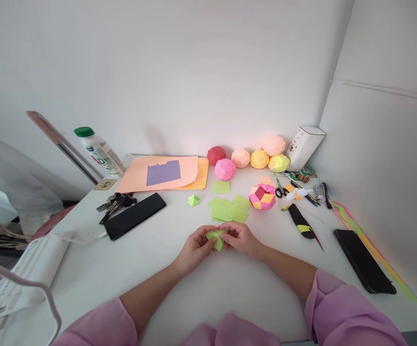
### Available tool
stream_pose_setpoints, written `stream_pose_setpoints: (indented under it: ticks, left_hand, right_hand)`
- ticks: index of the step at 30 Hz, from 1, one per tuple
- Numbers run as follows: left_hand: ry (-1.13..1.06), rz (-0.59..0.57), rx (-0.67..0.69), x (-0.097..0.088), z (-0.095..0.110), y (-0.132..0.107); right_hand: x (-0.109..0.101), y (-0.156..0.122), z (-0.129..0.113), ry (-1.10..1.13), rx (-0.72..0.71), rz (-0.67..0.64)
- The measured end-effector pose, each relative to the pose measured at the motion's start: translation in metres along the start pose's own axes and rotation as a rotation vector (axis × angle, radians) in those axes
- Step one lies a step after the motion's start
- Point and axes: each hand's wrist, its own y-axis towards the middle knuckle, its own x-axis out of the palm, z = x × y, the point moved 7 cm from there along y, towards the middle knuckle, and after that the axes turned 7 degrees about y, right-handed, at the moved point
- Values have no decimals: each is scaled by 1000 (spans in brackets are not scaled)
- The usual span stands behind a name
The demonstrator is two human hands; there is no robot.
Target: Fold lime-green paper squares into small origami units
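Between my two hands is a small piece of light green paper (214, 237), creased and partly folded. My left hand (198, 241) pinches its left side with thumb and fingers. On the other side, my right hand (242, 238) grips the paper, its thumb resting on the surface. Just beyond my fingers lies a loose pile of green paper pieces (230, 210), with a single green sheet (221, 187) behind it. A small folded green paper pyramid (194, 200) stands to the left of the pile. To the right sits a multicoloured paper ball (262, 197) with an opening on top.
Several faceted paper balls (240, 157) line the wall. Left are orange paper sheets (157, 174), keys (116, 204), a black power bank or phone (135, 216) and a bottle (100, 151). Right are scissors (281, 190), a glue bottle (296, 194), a cutter (302, 222) and a phone (365, 262).
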Motion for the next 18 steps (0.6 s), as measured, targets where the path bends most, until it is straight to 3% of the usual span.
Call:
stream_pose_setpoints:
  ticks: [18]
  left_hand:
    - [29,96,-1,-5,0,-1]
  right_hand:
    - [-5,-1,-6,-18,-9,51]
